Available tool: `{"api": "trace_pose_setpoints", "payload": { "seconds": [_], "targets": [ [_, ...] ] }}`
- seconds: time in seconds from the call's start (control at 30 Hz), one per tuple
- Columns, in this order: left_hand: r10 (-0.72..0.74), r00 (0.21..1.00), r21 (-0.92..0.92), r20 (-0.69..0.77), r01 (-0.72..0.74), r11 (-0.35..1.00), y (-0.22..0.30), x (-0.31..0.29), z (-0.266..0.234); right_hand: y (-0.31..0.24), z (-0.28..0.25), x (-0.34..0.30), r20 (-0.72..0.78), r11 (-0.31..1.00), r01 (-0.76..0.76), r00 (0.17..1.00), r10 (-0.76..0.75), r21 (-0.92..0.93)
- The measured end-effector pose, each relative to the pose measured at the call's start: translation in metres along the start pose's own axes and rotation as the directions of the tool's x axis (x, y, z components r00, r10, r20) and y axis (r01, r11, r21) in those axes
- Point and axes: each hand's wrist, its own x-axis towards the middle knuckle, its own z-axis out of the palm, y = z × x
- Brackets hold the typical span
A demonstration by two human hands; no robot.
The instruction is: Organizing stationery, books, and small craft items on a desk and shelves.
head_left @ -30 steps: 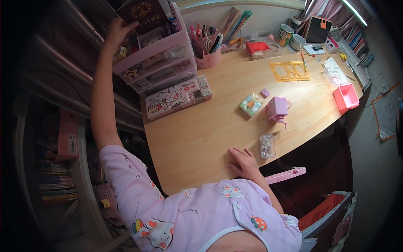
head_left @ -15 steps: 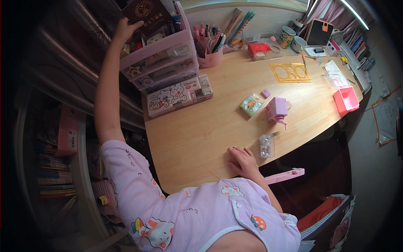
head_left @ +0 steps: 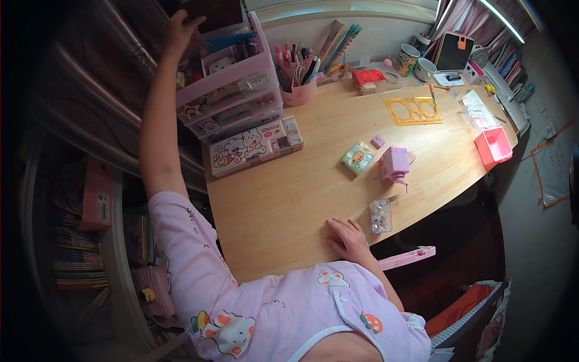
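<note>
Resting palm-down on the pale wooden desk, the right hand has its fingers slightly spread and holds nothing, just beside a small clear plastic box with shiny pale pieces inside. Farther away, the left hand grips the edge of a flat dark maroon booklet, with fingers partly hidden, at the open top of a translucent pink plastic drawer unit.
</note>
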Motion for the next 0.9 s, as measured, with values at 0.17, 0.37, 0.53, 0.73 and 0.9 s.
{"api": "trace_pose_setpoints", "payload": {
  "seconds": [0.17,0.37,0.53,0.73,0.9],
  "targets": [
    [0.344,0.932,0.303,-0.114,-0.297,0.905,-0.008,-0.004,0.027,0.001,-0.001,0.0,-0.014,1.0,-0.008,1.0,0.008,0.019],
    [0.133,0.991,0.276,-0.019,-0.122,0.953,-0.015,-0.01,0.032,0.002,-0.003,0.003,-0.025,0.999,-0.007,1.0,0.008,0.049],
    [-0.097,0.952,0.177,0.289,0.046,0.983,-0.028,0.003,0.024,0.001,-0.004,0.002,-0.026,0.998,-0.005,1.0,0.006,0.057],
    [-0.353,0.828,0.44,0.435,0.146,0.886,-0.048,0.021,0.028,0.003,-0.001,-0.004,-0.036,0.999,-0.007,0.999,0.008,0.052],
    [-0.355,0.84,0.618,0.409,0.031,0.786,-0.02,0.022,0.016,0.004,-0.003,-0.006,-0.043,0.996,-0.002,0.999,0.006,0.094]
  ]
}}
